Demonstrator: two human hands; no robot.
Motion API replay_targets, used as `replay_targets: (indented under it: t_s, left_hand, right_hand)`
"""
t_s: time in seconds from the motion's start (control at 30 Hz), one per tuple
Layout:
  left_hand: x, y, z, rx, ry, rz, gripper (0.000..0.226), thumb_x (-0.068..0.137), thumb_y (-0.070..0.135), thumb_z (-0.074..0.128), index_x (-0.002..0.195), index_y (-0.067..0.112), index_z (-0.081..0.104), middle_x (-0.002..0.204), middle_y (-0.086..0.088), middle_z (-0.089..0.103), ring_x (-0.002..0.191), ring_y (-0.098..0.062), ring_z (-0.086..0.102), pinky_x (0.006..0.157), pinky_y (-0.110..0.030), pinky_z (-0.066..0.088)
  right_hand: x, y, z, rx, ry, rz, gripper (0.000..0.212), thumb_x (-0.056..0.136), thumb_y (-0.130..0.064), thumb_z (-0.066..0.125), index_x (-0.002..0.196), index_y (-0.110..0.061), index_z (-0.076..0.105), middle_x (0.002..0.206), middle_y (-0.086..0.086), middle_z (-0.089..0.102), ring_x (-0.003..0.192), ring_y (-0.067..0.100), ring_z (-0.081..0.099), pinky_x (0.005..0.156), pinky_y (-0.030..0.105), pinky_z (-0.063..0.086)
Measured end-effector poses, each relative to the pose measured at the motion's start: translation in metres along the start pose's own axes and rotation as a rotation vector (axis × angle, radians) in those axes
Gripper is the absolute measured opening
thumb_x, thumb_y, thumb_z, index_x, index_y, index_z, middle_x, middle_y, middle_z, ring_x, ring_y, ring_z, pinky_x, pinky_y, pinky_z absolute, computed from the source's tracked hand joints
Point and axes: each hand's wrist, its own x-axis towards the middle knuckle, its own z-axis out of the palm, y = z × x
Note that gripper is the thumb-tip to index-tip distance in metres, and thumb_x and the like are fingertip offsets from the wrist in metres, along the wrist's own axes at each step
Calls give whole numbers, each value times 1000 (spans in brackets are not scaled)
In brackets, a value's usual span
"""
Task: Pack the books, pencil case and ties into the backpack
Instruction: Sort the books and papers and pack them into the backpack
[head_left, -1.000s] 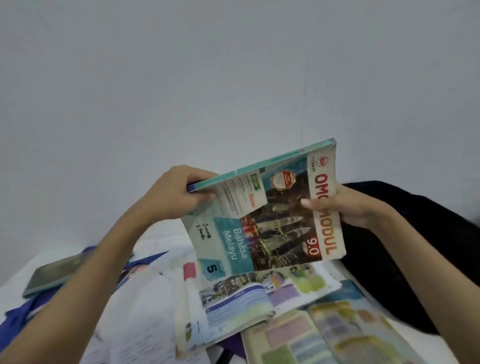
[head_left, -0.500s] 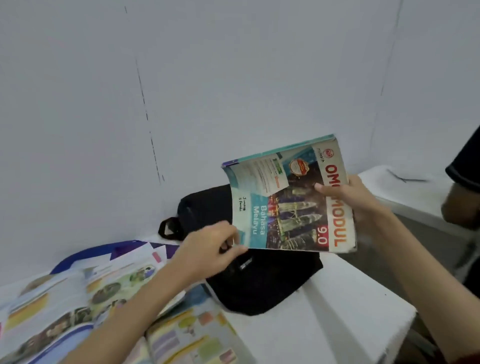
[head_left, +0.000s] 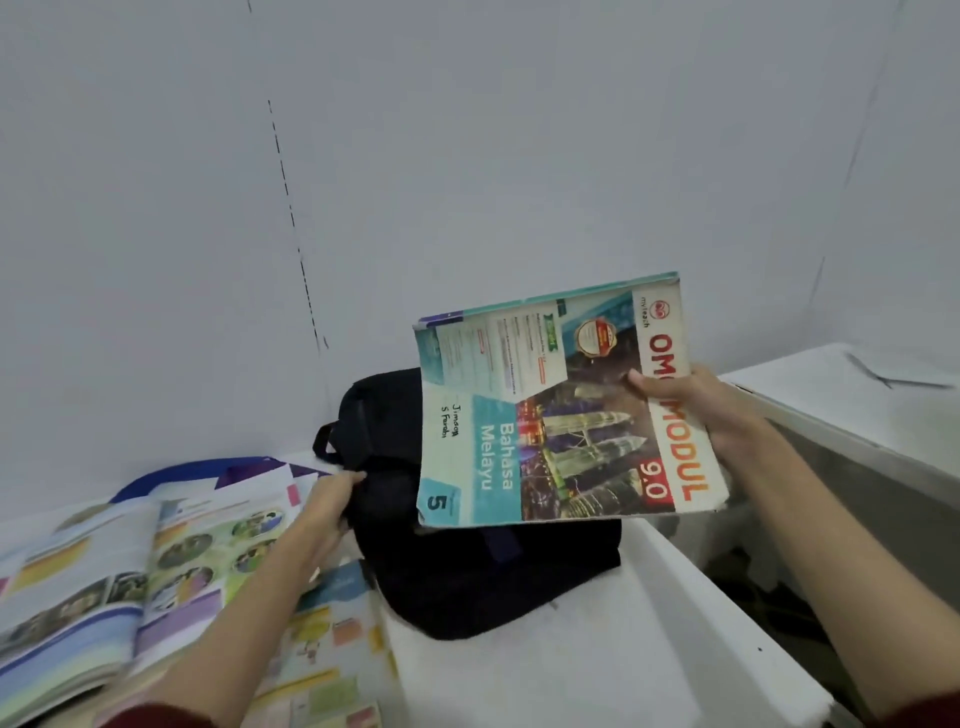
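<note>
My right hand (head_left: 691, 410) grips the right edge of a teal and red "Bahasa Melayu" workbook (head_left: 550, 415) and holds it in the air, cover towards me. Below and behind it lies a black backpack (head_left: 493, 571) on the white table (head_left: 597, 665), against the wall. My left hand (head_left: 324, 512) holds the backpack's left side with the fingers curled on the fabric. Open colourful books (head_left: 130, 571) lie to the left, another one (head_left: 332, 639) under my left forearm. No pencil case or ties show.
A blue strap or bag edge (head_left: 192, 470) peeks out behind the open books. The table's right edge drops to a gap, with a second white surface (head_left: 857, 405) beyond it at the right. The grey wall stands close behind.
My left hand let go of the workbook and moved down to the backpack's left side. My right hand alone carries the workbook, now further right over the bag. The view swung right.
</note>
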Motion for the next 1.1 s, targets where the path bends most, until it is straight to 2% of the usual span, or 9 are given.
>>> replay_targets:
  t_s: [0.2,0.3,0.47,0.63,0.7,0.77,0.87,0.97,1.1]
  left_hand:
    - [-8,106,-2,-156,110,155,17,93,22,49,83,9,55,71,-7,55,59,-18,52,46,-23,45]
    - [-23,151,-2,327,105,468,30,84,37,67,96,9,62,84,-4,62,73,-16,58,65,-26,49]
    - [-62,173,40,1365,171,943,32,91,42,53,101,14,66,95,-5,65,90,-24,57,71,-30,41]
    - [-83,164,72,1557,312,1229,31,96,39,40,104,15,59,101,-10,63,94,-32,59,65,-30,33]
    - [-85,164,75,1575,333,1243,31,96,38,39,105,15,58,102,-12,62,95,-33,58,66,-31,33]
    - [-86,162,78,1588,342,1258,31,96,37,39,105,14,57,103,-12,62,96,-33,58,66,-31,33]
    - [-87,158,82,1614,335,1280,31,97,37,38,104,14,57,102,-13,62,95,-34,59,65,-31,32]
    - [-87,157,86,1647,341,1300,34,96,40,37,101,14,58,99,-11,64,91,-32,60,63,-30,31]
    - [-87,158,88,1712,390,1336,41,97,48,33,102,14,56,93,-8,63,85,-29,61,59,-31,31]
  right_hand:
    - [31,19,-4,-169,-334,177,85,37,-32,95,107,-6,54,86,15,71,65,29,70,54,32,57]
    - [43,30,-4,-239,-396,244,93,30,-35,96,108,-4,54,88,16,70,68,28,70,57,32,57]
    - [58,52,6,-156,-233,348,54,68,-17,78,111,-3,48,81,16,70,63,28,69,55,34,57]
    - [66,73,29,317,76,408,5,94,2,44,92,-1,48,60,21,66,47,33,64,44,38,55]
    - [76,89,44,467,207,386,7,94,4,44,91,2,50,84,26,67,60,36,62,63,43,57]
    - [85,106,63,584,291,377,19,93,0,50,111,3,55,110,25,63,71,33,61,56,43,54]
    - [88,112,99,740,246,411,22,96,-7,48,117,-6,54,97,19,63,74,30,60,43,38,54]
    - [82,105,129,758,54,428,15,96,-11,48,107,-4,55,85,17,65,79,29,60,66,45,55]
    - [71,104,134,201,-222,466,15,95,-31,53,99,-16,51,93,17,67,68,30,68,51,32,56]
